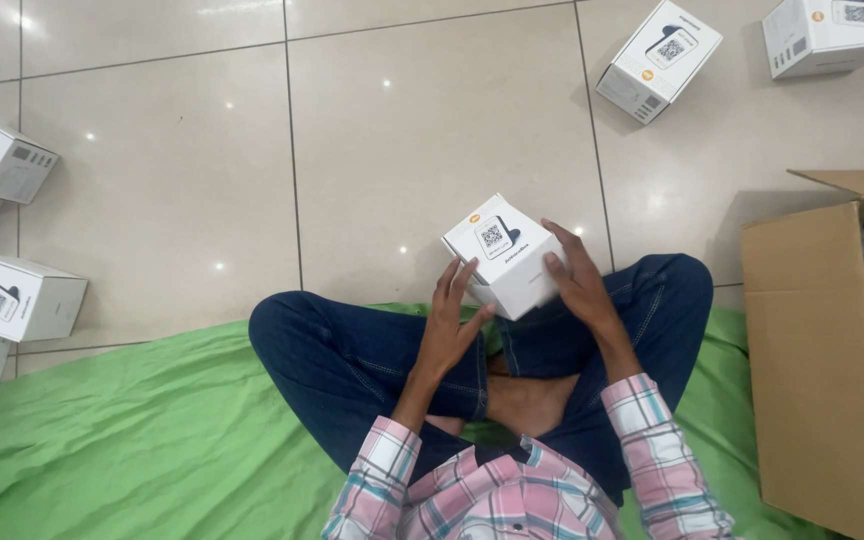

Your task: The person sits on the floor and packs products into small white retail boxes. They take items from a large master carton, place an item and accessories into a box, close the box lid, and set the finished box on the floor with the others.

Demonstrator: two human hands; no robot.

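seated cross-legged, a person holds a small white box [505,255] above the knees, left hand [445,325] and right hand [580,280] fingers curled against its sides; white boxes [14,296] lie about, cardboard carton [820,360] open beside.

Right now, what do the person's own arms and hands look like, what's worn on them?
Both arms wear a long-sleeved plaid shirt in pink, white and teal, cuffs ending above the wrists. The left hand and right hand are bare: no gloves; no rings or watch show.
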